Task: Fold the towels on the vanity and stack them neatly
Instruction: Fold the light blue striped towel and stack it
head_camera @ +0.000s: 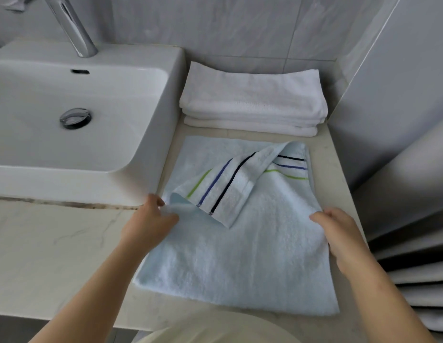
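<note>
Holding a light blue towel (pixel 240 263) spread on the table (pixel 54 248), just right of the sink (pixel 131 149), with its near edge close to the table's front. Pinching the towel's left edge with the left hand (pixel 148 219), thumb on top, fingers beneath a small raised fold of cloth. Gripping the right edge with the right hand (pixel 339 233), fingers curled over the cloth, that side lifted slightly. Showing a slanted flap turned back from the far end toward the near side, crossed by three thin stripes (pixel 215 184) in green, blue and black, matching the same three lines across the towel's far right part. Sitting just beyond, by the back wall and parted from the blue towel by a narrow strip of table: a stack of folded white towels (pixel 252 100), edges roughly in line, the lowest poking out a little toward the front. Lying close to the sink's right wall with that stack's left end; touching or not, cannot tell. Rising behind the basin: a chrome faucet (pixel 72 28), with a round metal drain (pixel 75 118) in the basin floor. Hanging at the far right: grey pleated fabric (pixel 413 268).
</note>
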{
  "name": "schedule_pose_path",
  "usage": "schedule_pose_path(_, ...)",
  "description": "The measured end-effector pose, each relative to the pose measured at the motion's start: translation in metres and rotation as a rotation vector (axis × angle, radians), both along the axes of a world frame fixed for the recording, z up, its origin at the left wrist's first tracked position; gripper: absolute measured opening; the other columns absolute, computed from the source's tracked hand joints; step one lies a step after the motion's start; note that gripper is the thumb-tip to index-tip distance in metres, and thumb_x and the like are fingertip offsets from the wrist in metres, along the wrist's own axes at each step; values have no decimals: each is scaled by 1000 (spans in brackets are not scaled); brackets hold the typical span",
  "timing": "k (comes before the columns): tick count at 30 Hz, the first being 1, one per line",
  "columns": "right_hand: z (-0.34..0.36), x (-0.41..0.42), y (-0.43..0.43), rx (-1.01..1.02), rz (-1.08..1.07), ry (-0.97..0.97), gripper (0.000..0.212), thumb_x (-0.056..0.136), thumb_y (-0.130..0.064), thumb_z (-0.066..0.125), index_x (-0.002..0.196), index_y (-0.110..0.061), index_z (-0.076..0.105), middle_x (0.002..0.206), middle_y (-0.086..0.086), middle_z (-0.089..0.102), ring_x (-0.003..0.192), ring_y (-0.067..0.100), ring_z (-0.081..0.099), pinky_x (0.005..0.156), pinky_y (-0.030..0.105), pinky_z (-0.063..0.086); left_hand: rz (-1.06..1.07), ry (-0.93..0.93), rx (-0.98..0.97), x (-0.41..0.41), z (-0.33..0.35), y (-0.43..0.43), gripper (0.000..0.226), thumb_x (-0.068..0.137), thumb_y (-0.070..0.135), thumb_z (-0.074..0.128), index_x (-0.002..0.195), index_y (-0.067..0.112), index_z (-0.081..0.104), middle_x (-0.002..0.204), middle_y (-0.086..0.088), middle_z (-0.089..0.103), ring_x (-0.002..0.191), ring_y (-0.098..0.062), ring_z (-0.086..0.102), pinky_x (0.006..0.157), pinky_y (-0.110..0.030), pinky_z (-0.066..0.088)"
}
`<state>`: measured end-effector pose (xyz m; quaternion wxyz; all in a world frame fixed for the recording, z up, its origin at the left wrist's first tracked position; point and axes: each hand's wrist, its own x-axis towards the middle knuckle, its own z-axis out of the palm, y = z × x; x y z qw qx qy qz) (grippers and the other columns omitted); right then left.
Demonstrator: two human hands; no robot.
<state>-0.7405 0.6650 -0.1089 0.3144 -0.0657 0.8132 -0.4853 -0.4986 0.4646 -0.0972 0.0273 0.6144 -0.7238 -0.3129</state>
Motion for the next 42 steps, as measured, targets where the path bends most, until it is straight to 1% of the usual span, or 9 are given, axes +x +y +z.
schedule_pose_path(4, 3, 1, -16, -9, 43, 89, 55, 83, -25, 67, 131, -28, 41, 115, -2, 52, 104, 21, 55, 92, 41, 46, -478, -84, -513, -22, 5, -2, 87, 71, 32, 74, 143, 29, 25, 137, -11, 37, 123, -31, 40, 100, -42, 37)
schedule_pose_path(9, 4, -5, -30, -26, 161, 153, 46, 86, -24, 63, 128, -31, 46, 122, -14, 41, 112, 3, 36, 94, 29, 36, -908, -129, -488, -46, -7, -10, 59, 80, 40, 66, 135, 35, 43, 148, 6, 30, 141, -20, 23, 113, -36, 15)
schedule_pose_path(12, 2, -8, -32, -23, 168, 153, 33, 87, -25, 62, 119, -29, 54, 119, -12, 45, 108, 4, 37, 89, 27, 35, -795, 16, -445, -55, -6, -12, 27, 89, 20, 55, 115, 23, 60, 116, 7, 61, 106, -18, 58, 87, -25, 36)
schedule_pose_path(15, 0, -14, -36, -53, 135, 150, 26, 87, -24, 62, 113, -27, 57, 119, -9, 50, 108, 8, 44, 88, 27, 36, -541, 164, -292, -66, 10, -17, 18, 97, 20, 46, 106, 13, 60, 88, -1, 63, 69, -14, 56, 60, -23, 42)
schedule_pose_path(20, 3, -32, -60, -138, 21, 130, 17, 86, -23, 62, 103, -27, 62, 118, -2, 58, 110, 15, 54, 88, 30, 44, 16, 513, -35, -83, 13, -47, 21, 96, 28, 48, 111, 14, 55, 99, 0, 61, 93, -24, 58, 80, -33, 46)
schedule_pose_path(25, 5, -55, -88, -173, -44, 92, 17, 86, -18, 62, 102, -17, 63, 99, -1, 61, 95, 16, 55, 80, 26, 42, 14, 363, 61, -100, 3, -71, 11, 96, 22, 49, 101, 12, 50, 95, -9, 53, 85, -23, 49, 73, -28, 37)
schedule_pose_path(29, 3, -70, -101, -119, -64, 98, 40, 83, -18, 65, 122, -16, 55, 121, 5, 57, 109, 22, 57, 96, 38, 47, 37, 355, 51, -108, -2, -84, 8, 95, 23, 48, 97, 16, 48, 81, -3, 51, 81, -22, 48, 70, -28, 36)
schedule_pose_path(34, 2, -79, -115, -108, -88, 118, 59, 86, -22, 65, 137, -13, 38, 95, -7, 49, 99, 16, 50, 93, 34, 45, 52, 381, 10, -115, -8, -96, 13, 92, 26, 55, 99, 17, 50, 93, 0, 57, 84, -19, 54, 68, -27, 40)
schedule_pose_path(42, -13, -93, -130, -30, -71, 246, 17, 86, -14, 58, 87, 3, 60, 68, 2, 50, 69, 18, 46, 60, 25, 39, 196, 396, -13, -130, -16, -116, 11, 92, 15, 47, 101, 12, 53, 90, -5, 57, 82, -22, 52, 60, -27, 40)
